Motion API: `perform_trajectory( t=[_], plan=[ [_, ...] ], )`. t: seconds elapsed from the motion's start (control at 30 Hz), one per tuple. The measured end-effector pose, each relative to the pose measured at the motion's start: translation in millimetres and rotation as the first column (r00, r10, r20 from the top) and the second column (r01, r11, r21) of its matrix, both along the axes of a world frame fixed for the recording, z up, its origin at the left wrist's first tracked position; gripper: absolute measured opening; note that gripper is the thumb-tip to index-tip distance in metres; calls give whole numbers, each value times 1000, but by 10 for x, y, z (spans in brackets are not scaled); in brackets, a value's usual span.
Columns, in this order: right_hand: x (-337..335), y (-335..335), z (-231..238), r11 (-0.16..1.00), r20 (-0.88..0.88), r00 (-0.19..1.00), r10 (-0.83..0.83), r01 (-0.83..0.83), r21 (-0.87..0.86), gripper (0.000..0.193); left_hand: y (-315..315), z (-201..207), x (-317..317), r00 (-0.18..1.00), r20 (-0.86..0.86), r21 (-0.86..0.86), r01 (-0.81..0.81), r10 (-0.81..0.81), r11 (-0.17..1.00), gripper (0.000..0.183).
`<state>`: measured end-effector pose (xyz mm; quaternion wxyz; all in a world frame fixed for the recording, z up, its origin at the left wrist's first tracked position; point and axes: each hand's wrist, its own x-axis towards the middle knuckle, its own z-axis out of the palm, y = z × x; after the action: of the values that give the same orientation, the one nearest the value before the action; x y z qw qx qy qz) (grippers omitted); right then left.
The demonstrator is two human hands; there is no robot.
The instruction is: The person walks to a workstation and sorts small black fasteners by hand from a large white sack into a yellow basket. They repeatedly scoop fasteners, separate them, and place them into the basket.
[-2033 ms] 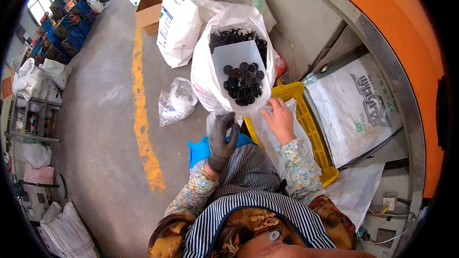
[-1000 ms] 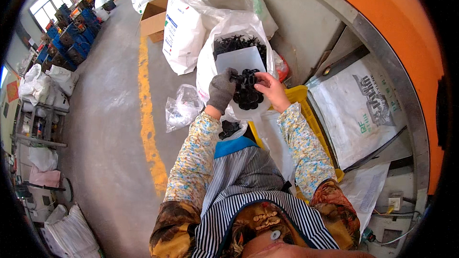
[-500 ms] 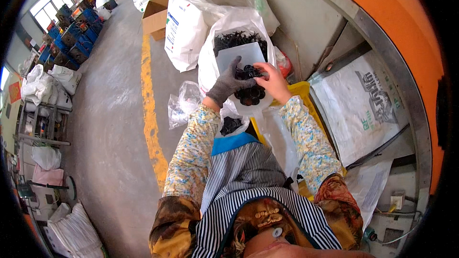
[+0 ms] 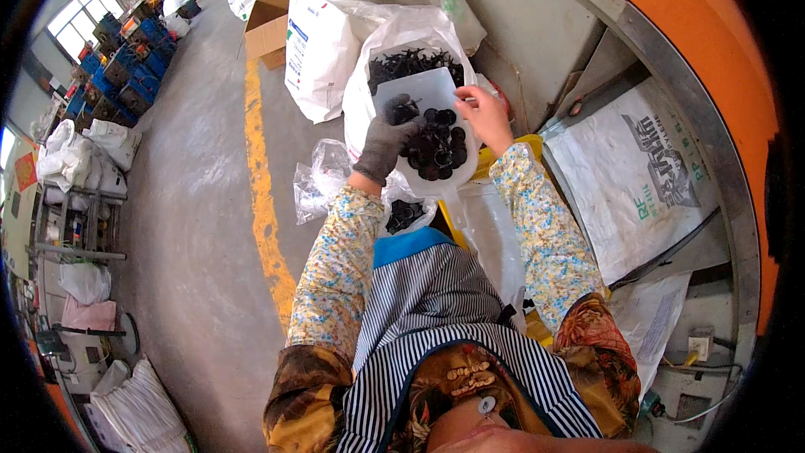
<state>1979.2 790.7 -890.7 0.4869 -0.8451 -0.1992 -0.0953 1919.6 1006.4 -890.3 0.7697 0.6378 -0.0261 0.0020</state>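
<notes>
A translucent white plastic scoop [image 4: 425, 82] rests over the mouth of a white sack [image 4: 359, 96]. Several small round black plastic parts [image 4: 436, 153] lie in it. My left hand [image 4: 384, 144], in a dark grey glove, is curled over the scoop's left side, with a few black parts [image 4: 402, 109] at its fingers. At the right rim is my bare right hand [image 4: 486, 116], thumb and fingertips drawn together; what they hold, if anything, is too small to see. More black parts [image 4: 417, 67] fill the sack behind the scoop.
Below the scoop sit a small clear bag of black parts [image 4: 406, 215] and a yellow crate [image 4: 525, 148]. Clear plastic bags [image 4: 322, 183] lie to the left. A white sack [image 4: 319, 54] and cardboard box [image 4: 267, 29] stand behind. An orange-edged machine [image 4: 708, 33] curves along the right.
My hands have moved apart: the right one to the scoop's right rim, the left one to its left side. The black parts now lie spread and uncovered in the scoop.
</notes>
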Motion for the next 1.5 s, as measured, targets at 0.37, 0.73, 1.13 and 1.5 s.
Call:
perform_trajectory(
  t=[0.37,0.73,1.13,1.5],
  plan=[
    [-322,315,-186,744,389,909,152,154,-650,17,180,0,-189,989,147,-427,54,11,903,33],
    [-244,129,35,911,-362,917,167,-3,413,29,177,-30,-143,995,62,-547,99,-78,831,38],
    [-450,475,452,994,8,995,95,-95,53,16,-168,-84,-162,983,81,-635,179,-165,752,54],
    [-753,354,525,997,391,917,74,-77,-8,26,-72,-699,220,986,165,-332,56,-1,942,33]
  ],
)
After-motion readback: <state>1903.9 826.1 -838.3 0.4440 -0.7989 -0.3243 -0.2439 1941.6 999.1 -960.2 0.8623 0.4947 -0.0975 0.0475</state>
